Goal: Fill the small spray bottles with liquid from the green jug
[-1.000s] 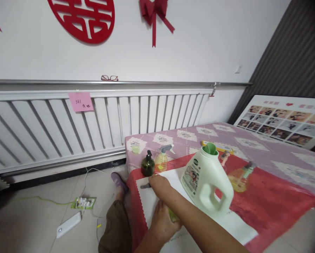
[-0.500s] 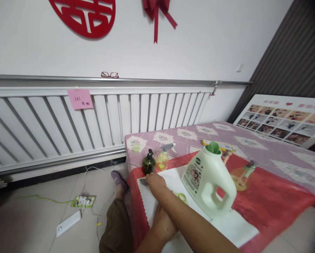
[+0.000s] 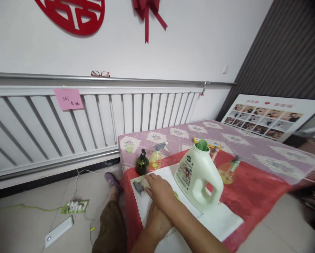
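My right hand (image 3: 159, 189) reaches left across the white mat (image 3: 217, 220), fingertips closed on a small dark grey part (image 3: 138, 187) near the mat's corner. My left hand (image 3: 157, 222) lies under the right forearm at the table's front edge; its fingers are hidden. A bit of green ring (image 3: 176, 194) shows beside the right wrist. Just behind my right hand stand a dark green pump bottle (image 3: 142, 164) and a yellow spray bottle (image 3: 156, 158). A white detergent jug (image 3: 198, 177) with an open green spout stands right of the hand.
A second yellow bottle (image 3: 227, 173) leans behind the jug on the red cloth (image 3: 254, 189). A small green cup (image 3: 129, 148) and a flat yellow item (image 3: 208, 142) lie further back. Left of the table are a radiator (image 3: 67, 123), cables, a white power bank (image 3: 57, 232) and my shoe (image 3: 111, 180).
My right hand has slid back a little with the grey part, which now lies turned at the mat's corner. The left hand let go of the green ring and drew back. The view shifted right.
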Demonstrator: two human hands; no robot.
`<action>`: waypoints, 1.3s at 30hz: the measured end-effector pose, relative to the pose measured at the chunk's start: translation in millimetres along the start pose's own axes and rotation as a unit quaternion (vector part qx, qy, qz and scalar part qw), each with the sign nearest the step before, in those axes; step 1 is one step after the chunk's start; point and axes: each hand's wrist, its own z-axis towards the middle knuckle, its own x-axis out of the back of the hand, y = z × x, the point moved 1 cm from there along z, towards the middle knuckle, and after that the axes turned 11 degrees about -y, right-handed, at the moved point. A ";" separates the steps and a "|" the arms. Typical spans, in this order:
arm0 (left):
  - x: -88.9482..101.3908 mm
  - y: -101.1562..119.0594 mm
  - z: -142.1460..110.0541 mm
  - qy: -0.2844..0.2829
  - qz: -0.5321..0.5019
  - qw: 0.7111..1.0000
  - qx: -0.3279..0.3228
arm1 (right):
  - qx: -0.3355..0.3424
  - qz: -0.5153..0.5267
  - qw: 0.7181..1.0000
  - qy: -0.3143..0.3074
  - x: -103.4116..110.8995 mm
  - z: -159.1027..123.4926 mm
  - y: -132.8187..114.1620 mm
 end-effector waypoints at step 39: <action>-6.3 -24.0 -7.2 0.188 0.075 0.979 -0.007 | -0.168 0.378 0.887 0.204 63.3 -133.6 186.3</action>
